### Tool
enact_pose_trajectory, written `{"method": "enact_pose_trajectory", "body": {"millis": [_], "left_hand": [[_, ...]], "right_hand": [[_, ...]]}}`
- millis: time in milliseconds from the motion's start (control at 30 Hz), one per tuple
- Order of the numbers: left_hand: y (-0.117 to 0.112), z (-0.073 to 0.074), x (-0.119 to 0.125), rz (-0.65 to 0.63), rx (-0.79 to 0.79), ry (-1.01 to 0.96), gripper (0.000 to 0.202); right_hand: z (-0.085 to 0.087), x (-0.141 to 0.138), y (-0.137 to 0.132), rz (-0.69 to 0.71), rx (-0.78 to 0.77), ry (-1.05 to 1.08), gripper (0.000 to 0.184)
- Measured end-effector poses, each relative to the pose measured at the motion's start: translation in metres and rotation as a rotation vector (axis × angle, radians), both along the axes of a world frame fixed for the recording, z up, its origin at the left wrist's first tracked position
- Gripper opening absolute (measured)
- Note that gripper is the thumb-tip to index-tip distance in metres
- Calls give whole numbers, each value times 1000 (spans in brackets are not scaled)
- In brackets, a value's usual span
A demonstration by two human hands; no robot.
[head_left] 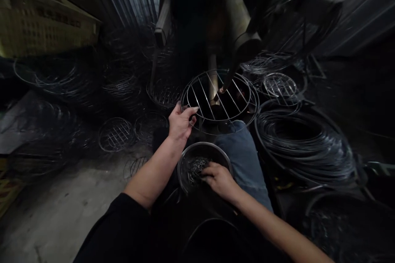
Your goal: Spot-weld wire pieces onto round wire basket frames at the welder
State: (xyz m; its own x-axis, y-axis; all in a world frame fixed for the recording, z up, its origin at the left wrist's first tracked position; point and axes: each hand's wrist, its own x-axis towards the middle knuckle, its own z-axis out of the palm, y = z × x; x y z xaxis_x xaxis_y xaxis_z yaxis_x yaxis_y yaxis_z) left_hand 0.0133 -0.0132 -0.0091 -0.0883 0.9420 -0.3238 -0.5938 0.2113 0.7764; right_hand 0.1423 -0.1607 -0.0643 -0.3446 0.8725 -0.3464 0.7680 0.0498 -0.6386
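My left hand (181, 125) pinches the left edge of a round wire rack (207, 98), thumb on top and fingers below. Two wire rings with several straight bars make up this rack, held level under a metal machine rod (226, 80) with a coppery tip. A lower post (213, 86) shows between the bars. In front of my lap stands a metal bowl (226, 154) with a heap of short wire pieces (197, 168). My right hand (219, 178) reaches into it, fingers curled together at the wire pieces; the fingertips are partly hidden.
A large coil of wire (296, 135) lies at the right, with a small round rack (280, 85) behind it. Other racks (116, 134) lie on the left among dim stacks of wire rings (120, 84). A yellow crate (46, 20) stands at the upper left.
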Motion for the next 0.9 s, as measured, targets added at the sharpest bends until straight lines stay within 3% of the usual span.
{"method": "enact_pose_trajectory", "body": {"millis": [67, 200, 300, 367, 467, 633, 800, 900], "left_hand": [[4, 0, 3, 0, -17, -26, 46], [8, 3, 8, 15, -7, -38, 44], [7, 8, 9, 59, 31, -6, 44], [6, 14, 8, 91, 53, 28, 44], [7, 21, 7, 122, 94, 83, 44], [15, 24, 8, 99, 99, 101, 39], [21, 16, 9, 76, 106, 86, 36], [23, 12, 10, 68, 97, 64, 34]], "right_hand": [[1, 2, -3, -24, -4, 43, 24], [-10, -9, -4, 51, -11, -225, 34], [-15, -13, -2, 157, -11, -296, 27], [-14, -10, -2, 135, 5, -278, 27], [-7, 0, -3, -3, 14, -137, 28], [2, 19, 0, -326, -63, 356, 22], [12, 40, 8, -780, -347, 705, 34], [17, 48, 7, -842, -424, 756, 36]]}}
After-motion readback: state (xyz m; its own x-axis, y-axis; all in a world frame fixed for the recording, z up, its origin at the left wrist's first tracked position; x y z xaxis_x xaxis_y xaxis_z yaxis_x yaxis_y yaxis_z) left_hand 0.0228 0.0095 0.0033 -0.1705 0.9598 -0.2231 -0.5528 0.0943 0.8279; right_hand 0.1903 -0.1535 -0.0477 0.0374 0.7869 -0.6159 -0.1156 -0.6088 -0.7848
